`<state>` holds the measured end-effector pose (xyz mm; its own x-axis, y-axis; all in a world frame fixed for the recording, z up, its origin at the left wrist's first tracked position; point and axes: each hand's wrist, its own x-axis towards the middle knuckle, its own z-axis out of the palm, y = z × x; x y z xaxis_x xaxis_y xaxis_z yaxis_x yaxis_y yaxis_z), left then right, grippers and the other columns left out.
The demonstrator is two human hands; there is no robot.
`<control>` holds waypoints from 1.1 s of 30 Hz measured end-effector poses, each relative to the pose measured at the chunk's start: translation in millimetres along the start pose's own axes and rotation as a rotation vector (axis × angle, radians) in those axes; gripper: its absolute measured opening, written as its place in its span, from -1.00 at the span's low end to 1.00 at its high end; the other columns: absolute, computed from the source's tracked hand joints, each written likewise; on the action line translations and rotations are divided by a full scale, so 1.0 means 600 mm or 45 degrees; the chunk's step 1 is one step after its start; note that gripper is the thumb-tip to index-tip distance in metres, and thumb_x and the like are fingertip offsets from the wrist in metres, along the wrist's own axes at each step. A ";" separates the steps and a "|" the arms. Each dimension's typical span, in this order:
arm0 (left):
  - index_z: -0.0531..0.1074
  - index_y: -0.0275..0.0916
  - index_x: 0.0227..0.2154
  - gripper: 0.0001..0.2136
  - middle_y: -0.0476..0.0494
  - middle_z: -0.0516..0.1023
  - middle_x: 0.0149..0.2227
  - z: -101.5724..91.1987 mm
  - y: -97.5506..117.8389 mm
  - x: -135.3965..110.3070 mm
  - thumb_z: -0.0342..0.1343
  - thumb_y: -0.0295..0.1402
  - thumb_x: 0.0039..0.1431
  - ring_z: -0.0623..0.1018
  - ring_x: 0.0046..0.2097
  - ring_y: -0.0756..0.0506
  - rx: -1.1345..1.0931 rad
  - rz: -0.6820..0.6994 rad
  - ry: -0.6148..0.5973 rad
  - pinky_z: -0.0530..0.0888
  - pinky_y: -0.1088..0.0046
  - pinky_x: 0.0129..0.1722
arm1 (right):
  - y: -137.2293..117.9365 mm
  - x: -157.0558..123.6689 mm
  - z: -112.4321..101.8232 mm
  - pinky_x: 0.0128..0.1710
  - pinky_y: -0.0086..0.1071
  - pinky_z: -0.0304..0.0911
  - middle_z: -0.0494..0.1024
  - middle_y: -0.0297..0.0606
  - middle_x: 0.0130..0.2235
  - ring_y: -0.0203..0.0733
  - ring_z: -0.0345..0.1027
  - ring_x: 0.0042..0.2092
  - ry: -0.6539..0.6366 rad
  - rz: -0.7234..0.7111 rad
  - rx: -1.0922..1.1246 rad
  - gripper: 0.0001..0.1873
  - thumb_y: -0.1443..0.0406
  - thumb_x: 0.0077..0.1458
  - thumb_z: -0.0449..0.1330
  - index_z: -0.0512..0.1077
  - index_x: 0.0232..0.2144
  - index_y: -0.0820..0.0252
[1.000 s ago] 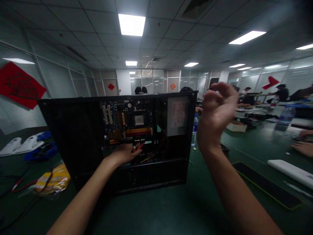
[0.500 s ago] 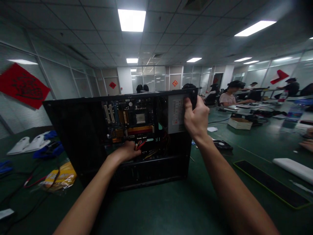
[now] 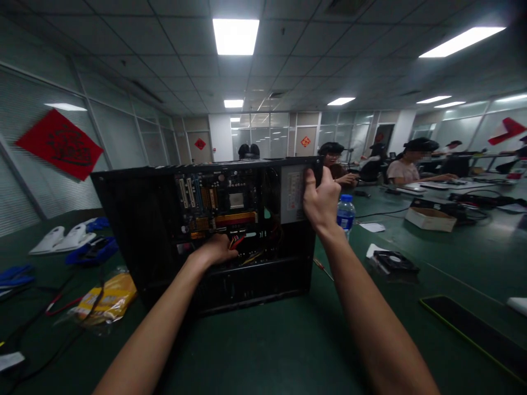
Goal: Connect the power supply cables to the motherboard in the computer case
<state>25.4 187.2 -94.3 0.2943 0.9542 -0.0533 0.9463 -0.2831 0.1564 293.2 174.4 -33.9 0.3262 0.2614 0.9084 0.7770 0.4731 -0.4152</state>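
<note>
An open black computer case (image 3: 263,288) stands on the table in front of me, its inside facing me. The motherboard (image 3: 236,201) sits at its back, and the grey power supply (image 3: 291,195) is in the upper right corner. My right hand (image 3: 323,200) grips the case's upper right edge, thumb over the power supply's side. Inside the case, below the motherboard's orange and red slots, my left hand (image 3: 214,249) is closed on a bundle of red and yellow wires (image 3: 237,240). Its fingertips and the far end of the wires are hidden.
A yellow packet (image 3: 109,299), blue gloves (image 3: 93,250) and loose cables lie left. To the right are a screwdriver (image 3: 323,269), a water bottle (image 3: 346,214), a black fan (image 3: 397,262), a dark mat (image 3: 473,329) and a white box (image 3: 430,216). Other people sit at tables beyond.
The view has turned slightly left. The case, with my right hand on it, has shifted left against the background, uncovering the bottle and a seated person. Both hands keep their hold.
</note>
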 end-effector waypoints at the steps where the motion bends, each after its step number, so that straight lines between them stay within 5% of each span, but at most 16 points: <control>1: 0.53 -0.31 -0.37 -0.79 -0.18 0.57 -0.40 -0.001 0.001 0.004 0.10 -0.26 0.14 0.52 -0.40 -0.09 0.001 0.008 -0.005 0.29 0.50 -0.46 | 0.004 -0.001 0.001 -0.26 -0.25 0.26 0.56 -0.03 -0.27 -0.01 0.45 -0.26 0.005 0.002 -0.008 -0.51 0.02 0.36 -0.10 0.42 -0.14 0.29; 15: 0.53 -0.31 -0.41 -0.75 -0.15 0.54 -0.45 -0.007 -0.008 0.061 0.09 -0.22 0.15 0.50 -0.43 -0.10 0.033 0.079 -0.045 0.32 0.48 -0.44 | 0.035 0.004 0.031 -0.25 -0.22 0.24 0.56 -0.01 -0.24 0.03 0.44 -0.22 0.067 0.023 -0.043 -0.44 -0.03 0.36 -0.13 0.43 -0.09 0.30; 24: 0.48 -0.35 -0.10 -0.69 -0.37 0.60 -0.19 0.025 -0.013 0.052 -0.03 -0.27 0.27 0.59 -0.20 -0.24 0.043 0.151 0.054 0.40 0.38 -0.26 | 0.033 -0.003 0.024 -0.20 -0.20 0.29 0.54 -0.08 -0.24 -0.01 0.44 -0.21 0.046 -0.001 0.024 -0.50 -0.02 0.37 -0.09 0.44 -0.12 0.22; 33: 0.48 -0.31 -0.11 -0.71 -0.36 0.58 -0.11 0.020 -0.014 0.043 -0.09 -0.31 0.32 0.59 -0.14 -0.23 -0.044 0.196 0.010 0.42 0.33 -0.14 | 0.016 -0.018 -0.004 -0.01 -0.11 0.34 0.53 -0.03 0.02 0.06 0.43 0.02 -0.122 0.054 0.049 -0.54 0.07 0.32 0.04 0.36 0.13 0.20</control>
<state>26.6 212.7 -109.1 0.4346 0.9004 -0.0186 0.8847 -0.4230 0.1956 298.8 174.0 -47.5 0.3038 0.3605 0.8819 0.7419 0.4913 -0.4563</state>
